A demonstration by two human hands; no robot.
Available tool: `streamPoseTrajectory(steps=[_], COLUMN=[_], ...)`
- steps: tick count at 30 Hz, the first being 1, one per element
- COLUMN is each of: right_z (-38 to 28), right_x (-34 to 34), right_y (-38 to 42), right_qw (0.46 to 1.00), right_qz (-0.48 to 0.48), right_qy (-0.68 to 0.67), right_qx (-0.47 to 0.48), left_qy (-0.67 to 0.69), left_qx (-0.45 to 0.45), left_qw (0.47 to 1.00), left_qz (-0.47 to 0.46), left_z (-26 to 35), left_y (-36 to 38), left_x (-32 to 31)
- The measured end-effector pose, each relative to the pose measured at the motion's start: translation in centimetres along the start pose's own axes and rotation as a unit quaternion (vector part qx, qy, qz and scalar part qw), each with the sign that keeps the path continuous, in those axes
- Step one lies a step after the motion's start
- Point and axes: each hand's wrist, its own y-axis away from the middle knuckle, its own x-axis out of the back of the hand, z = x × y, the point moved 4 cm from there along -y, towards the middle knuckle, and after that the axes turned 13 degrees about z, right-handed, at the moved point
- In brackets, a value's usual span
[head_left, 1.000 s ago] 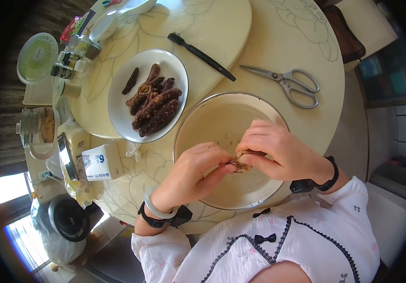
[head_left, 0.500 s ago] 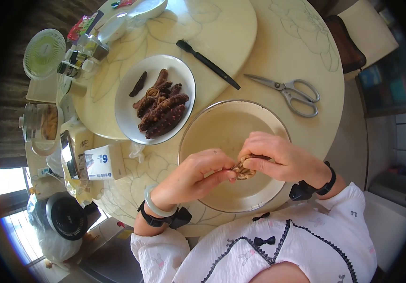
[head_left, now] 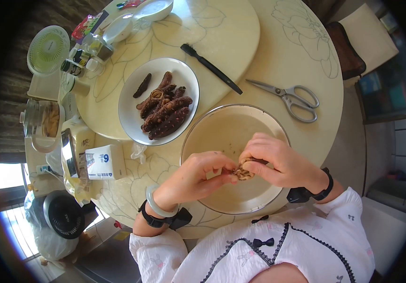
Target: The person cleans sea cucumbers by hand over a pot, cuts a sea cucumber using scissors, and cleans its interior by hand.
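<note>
Over a wide enamel basin [head_left: 203,127] of water, both my hands hold one opened brown sea cucumber [head_left: 244,175]. My left hand [head_left: 203,172] pinches its left end between thumb and fingertips. My right hand [head_left: 273,160] is wrapped around the other side, its thumb pressed on top. Parts of the sea cucumber are hidden by my fingers. Small dark bits float or lie in the basin. Behind and left, a white plate [head_left: 130,106] bears several dark, bumpy sea cucumbers [head_left: 167,114].
Scissors [head_left: 287,96] lie right of the basin, and a black brush [head_left: 212,69] rests on the raised turntable. A tissue pack [head_left: 105,162], a glass pot [head_left: 42,123], jars [head_left: 73,67] and a green-white strainer [head_left: 48,50] stand at the left. A chair [head_left: 363,40] is beyond the table.
My left fingers have shifted slightly on the sea cucumber's end. Dark bits now show more plainly in the basin. The whole view has shifted a little.
</note>
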Motion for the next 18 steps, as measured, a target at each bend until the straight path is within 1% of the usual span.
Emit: streamPoseTrajectory(steps=[2, 4, 5, 7, 11, 13, 17, 18], right_z=[-0.11, -0.48, -0.44, -0.47, -0.47, -0.5, -0.44, -0.26], right_x=[-0.06, 0.1, -0.03, -0.25, -0.4, -0.29, 0.15, 0.31], right_y=[0.03, 0.07, 0.15, 0.33, 0.3, 0.24, 0.2, 0.17], right_qw=[1.0, 0.984, 0.985, 0.965, 0.952, 0.94, 0.945, 0.948], right_qz=[0.004, 0.057, 0.056, 0.071, 0.091, 0.111, 0.107, 0.11], right_qy=[0.023, 0.138, 0.139, 0.223, 0.258, 0.291, 0.282, 0.271], right_qx=[0.015, 0.093, 0.092, 0.115, 0.134, 0.14, 0.131, 0.126], left_qy=[-0.022, -0.063, -0.061, -0.129, -0.151, -0.171, -0.15, -0.125], left_qx=[-0.002, -0.031, -0.03, -0.055, -0.038, -0.029, -0.026, -0.014], left_qw=[1.0, 0.997, 0.997, 0.989, 0.986, 0.983, 0.985, 0.988], left_qz=[0.002, 0.036, 0.037, 0.05, 0.066, 0.057, 0.078, 0.091], left_z=[-0.01, 0.13, 0.02, -0.2, -0.26, -0.3, -0.07, 0.06], left_y=[-0.04, -0.15, -0.16, -0.14, -0.05, -0.05, -0.05, -0.07], left_x=[-0.15, -0.33, -0.53, -0.8, -0.92, -0.83, -0.83, -0.75])
